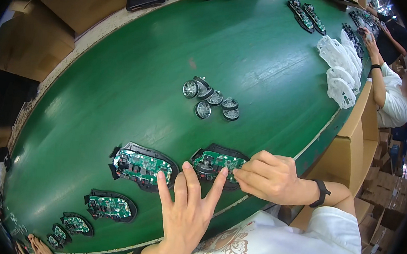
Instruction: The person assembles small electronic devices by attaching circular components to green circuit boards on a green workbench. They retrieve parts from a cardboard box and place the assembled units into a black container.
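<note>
In front of me on the green bench lies a black mouse base (213, 156) carrying a green circuit board with a scroll wheel set in it. My left hand (186, 215) is open, fingers spread. One fingertip rests on this board, and another lies over the right part of a neighbouring mouse base (144, 166), which has a board but no visible wheel. At the right end of the first base, my right hand (272, 178) has its fingers pinched together against the board. Whatever sits between those fingertips is hidden.
Several loose scroll wheels (211, 98) lie mid-bench. More mouse bases (110, 206) trail off to the lower left, near another person's hand (38, 247). White plastic shells (344, 71) are piled at the far right, by a co-worker (392, 97). A cardboard box (351, 149) adjoins the right edge.
</note>
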A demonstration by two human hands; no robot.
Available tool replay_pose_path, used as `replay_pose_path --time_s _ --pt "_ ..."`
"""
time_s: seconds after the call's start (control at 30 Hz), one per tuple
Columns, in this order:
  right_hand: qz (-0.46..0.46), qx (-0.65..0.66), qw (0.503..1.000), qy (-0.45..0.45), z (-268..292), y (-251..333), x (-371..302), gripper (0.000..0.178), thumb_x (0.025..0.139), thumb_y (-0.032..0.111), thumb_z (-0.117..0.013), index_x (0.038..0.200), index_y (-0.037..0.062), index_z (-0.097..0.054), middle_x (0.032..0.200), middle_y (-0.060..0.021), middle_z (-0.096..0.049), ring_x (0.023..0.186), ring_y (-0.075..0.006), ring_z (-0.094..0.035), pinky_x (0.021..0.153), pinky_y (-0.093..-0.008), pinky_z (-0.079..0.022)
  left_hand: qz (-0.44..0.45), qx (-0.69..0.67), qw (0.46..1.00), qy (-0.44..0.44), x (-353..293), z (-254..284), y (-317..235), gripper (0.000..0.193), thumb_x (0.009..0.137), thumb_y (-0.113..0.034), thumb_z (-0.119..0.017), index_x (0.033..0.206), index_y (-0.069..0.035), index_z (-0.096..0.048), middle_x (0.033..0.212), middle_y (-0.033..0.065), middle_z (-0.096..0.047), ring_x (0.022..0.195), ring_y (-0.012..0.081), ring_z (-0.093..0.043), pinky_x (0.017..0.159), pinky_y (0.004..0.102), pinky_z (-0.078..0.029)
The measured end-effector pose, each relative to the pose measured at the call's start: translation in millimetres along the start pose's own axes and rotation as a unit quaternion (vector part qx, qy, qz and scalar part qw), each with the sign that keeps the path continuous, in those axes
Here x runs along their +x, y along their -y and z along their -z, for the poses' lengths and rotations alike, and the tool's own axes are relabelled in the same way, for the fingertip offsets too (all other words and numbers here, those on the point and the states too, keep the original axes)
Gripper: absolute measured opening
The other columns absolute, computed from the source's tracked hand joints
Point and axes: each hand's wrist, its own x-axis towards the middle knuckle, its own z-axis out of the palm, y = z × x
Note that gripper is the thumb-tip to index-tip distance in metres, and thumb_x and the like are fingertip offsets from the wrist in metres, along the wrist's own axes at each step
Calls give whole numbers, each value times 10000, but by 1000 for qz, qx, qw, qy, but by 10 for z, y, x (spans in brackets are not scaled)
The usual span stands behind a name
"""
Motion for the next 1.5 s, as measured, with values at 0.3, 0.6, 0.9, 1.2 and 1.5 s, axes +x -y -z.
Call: replay_pose_path --time_s 0.3,0.6,0.9,1.2,1.5 --pt "-35 15 999 7 60 -2 -136 288 665 90 -763 952 81 -739 860 14 -639 702 -117 -585 462 -235 -469 26 -161 987 5 -79 168 252 778 678 -245 -831 1393 -175 -530 1401 200 -431 1232 361 -433 1097 635 -259" --pt "25 -83 995 46 87 85 -128 359 756 243 -745 1079 89 -713 908 27 -603 741 -115 -534 456 -213 -373 167 -68 983 45 -137 262 507 852 622 -190 -877 1395 -200 -518 1509 242 -320 1338 467 -343 1079 608 -307" --pt "-38 -106 986 127 539 -228 -394 406 752 272 -764 1103 89 -676 892 3 -600 784 -151 -552 556 -283 -498 112 -117 987 -5 -178 294 628 614 746 -226 -807 1319 -173 -593 1459 251 -390 1243 479 -423 1044 539 -376" --pt "-156 -167 973 33 407 -1326 293 397 792 295 -758 1104 72 -652 973 -89 -592 930 -289 -600 714 -420 -520 54 -163 985 -31 -272 143 588 575 739 -213 -802 1284 -203 -620 1466 217 -400 1250 459 -427 1023 541 -403" --pt "-180 -139 974 8 357 -1562 1072 402 836 331 -713 1140 73 -659 1029 -141 -625 959 -342 -636 792 -444 -533 14 -166 986 -23 -388 26 621 638 733 -230 -800 1330 -259 -577 1495 182 -370 1299 437 -390 1051 576 -369"
